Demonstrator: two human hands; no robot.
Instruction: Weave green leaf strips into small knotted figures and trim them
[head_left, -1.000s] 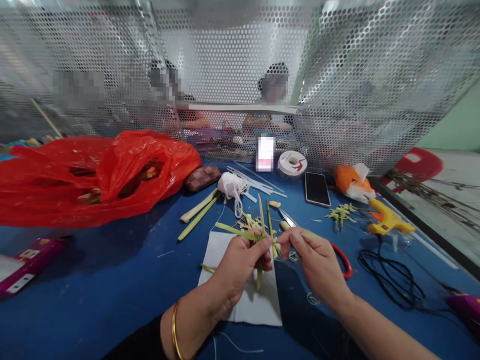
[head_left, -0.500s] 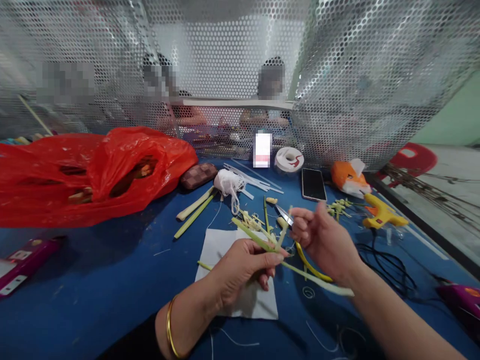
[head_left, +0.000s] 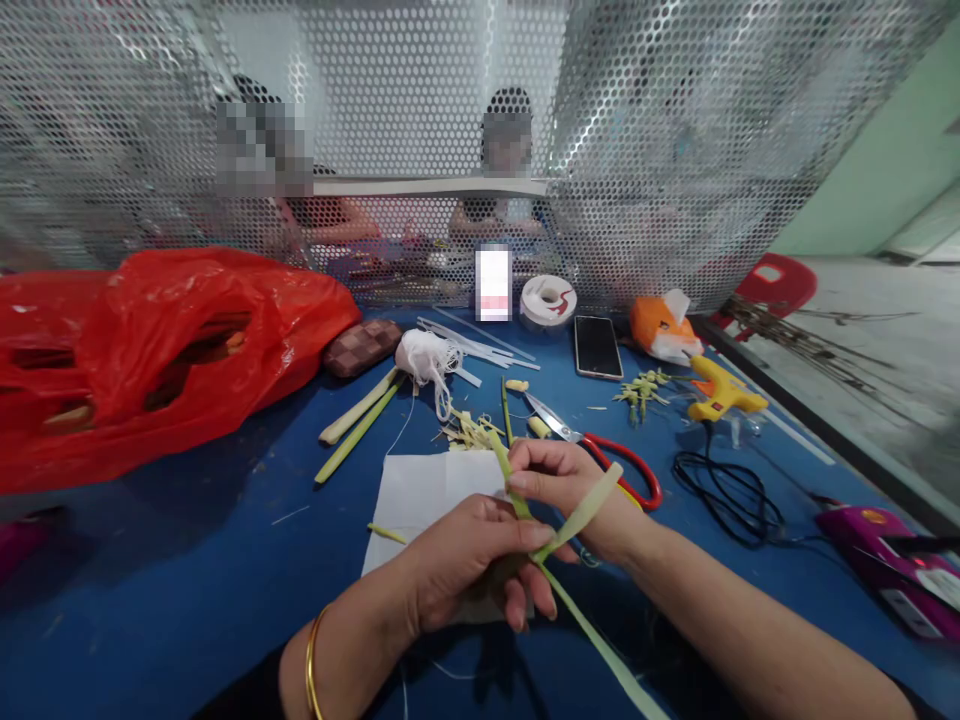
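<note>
My left hand, with a gold bangle on the wrist, pinches crossed green leaf strips between thumb and fingers above white paper. The thumb covers part of the crossing. My right hand is closed on the upward-pointing strip end, thumb against fingers. One pale end rises in front of the right wrist, while a long tail hangs toward the lower right. Red-handled scissors lie just beyond the right hand. Leaf shavings are scattered at the paper's far edge.
A red plastic bag fills the left side. White thread, leaf stalks, a tape roll and a phone lie farther back. At right are a yellow glue gun, its cable and a purple power strip.
My right hand has come left and taken hold of the upper strip end. The pale strip now stands up across the right wrist. More of the scissors shows, and the view has turned right.
</note>
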